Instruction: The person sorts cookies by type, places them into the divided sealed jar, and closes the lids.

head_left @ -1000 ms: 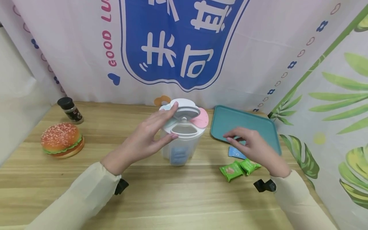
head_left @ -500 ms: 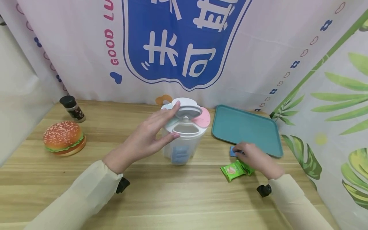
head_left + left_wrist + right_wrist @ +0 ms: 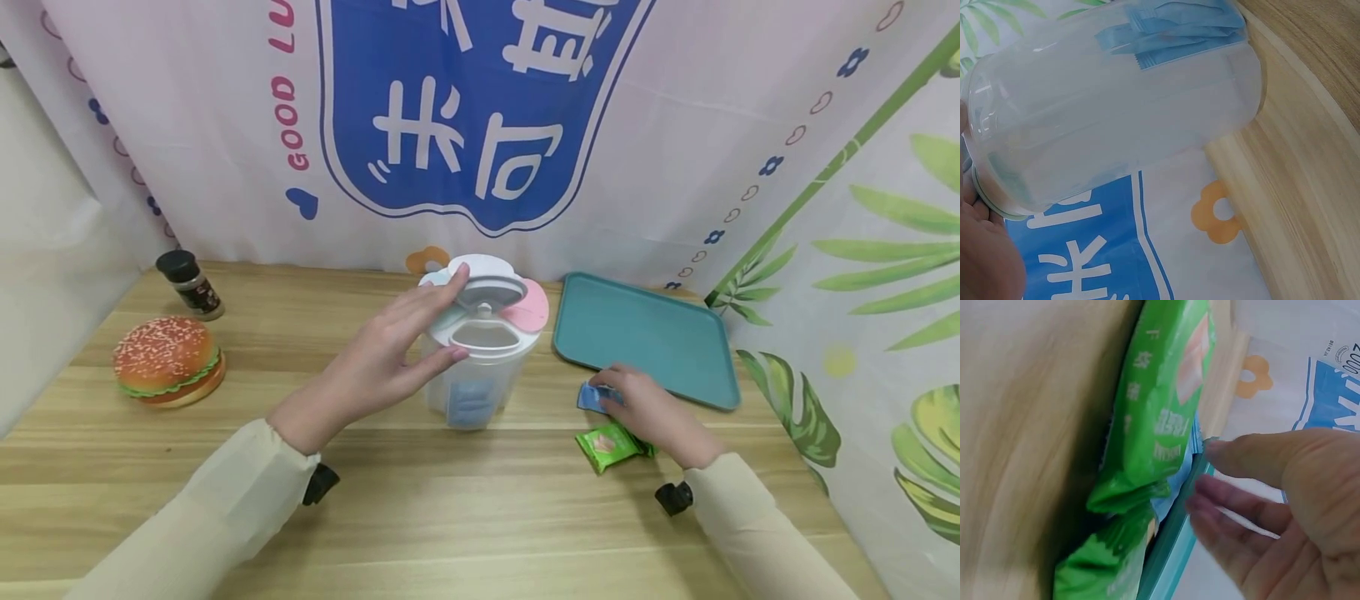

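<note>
A translucent canister [image 3: 480,392] with several blue packets [image 3: 1179,31] inside stands on the table. One lid section [image 3: 491,292] of its top is raised, over an opening. My left hand [image 3: 367,358] reaches across the top from the left, index finger against the raised lid and thumb straight at the front rim. My right hand [image 3: 648,408] has its fingertips and bent thumb about a single blue packet [image 3: 590,397] on the table, at the tray's front edge. Green snack packets [image 3: 607,446] lie just in front of it. They partly hide the blue packet in the right wrist view.
A teal tray [image 3: 645,333] lies behind my right hand. At the left are a toy hamburger [image 3: 168,358] and a black-capped seasoning jar [image 3: 190,283]. A printed cloth [image 3: 675,125] hangs along the table's back edge.
My right hand has come down onto the blue packet, and the packet has shifted left with it. The left hand stays on the canister top.
</note>
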Demonstrator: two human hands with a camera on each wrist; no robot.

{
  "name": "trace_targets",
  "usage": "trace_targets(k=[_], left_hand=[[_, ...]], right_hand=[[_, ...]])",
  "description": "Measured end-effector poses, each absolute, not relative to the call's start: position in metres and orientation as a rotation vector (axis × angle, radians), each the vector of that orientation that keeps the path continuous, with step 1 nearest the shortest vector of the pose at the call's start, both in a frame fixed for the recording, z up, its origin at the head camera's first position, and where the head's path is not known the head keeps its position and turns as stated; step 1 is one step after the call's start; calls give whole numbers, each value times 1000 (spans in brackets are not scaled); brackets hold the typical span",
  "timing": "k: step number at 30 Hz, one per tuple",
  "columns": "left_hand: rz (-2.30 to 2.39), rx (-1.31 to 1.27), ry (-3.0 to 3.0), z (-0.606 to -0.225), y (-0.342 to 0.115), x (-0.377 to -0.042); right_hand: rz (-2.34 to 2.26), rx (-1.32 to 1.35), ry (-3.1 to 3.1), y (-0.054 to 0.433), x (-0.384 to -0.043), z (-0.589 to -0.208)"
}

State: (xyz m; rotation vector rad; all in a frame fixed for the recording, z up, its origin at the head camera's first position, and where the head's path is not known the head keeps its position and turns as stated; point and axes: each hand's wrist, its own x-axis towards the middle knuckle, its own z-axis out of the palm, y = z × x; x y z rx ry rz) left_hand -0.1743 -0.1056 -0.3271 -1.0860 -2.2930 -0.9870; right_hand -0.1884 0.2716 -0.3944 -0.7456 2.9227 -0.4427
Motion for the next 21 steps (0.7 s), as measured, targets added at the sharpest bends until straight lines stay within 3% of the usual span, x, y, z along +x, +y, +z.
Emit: trace_targets(k=[21], left_hand=[[-983, -1082, -2291, -328, -106, -175]], right_hand=[[-374, -720, 2813, 265, -197, -393]])
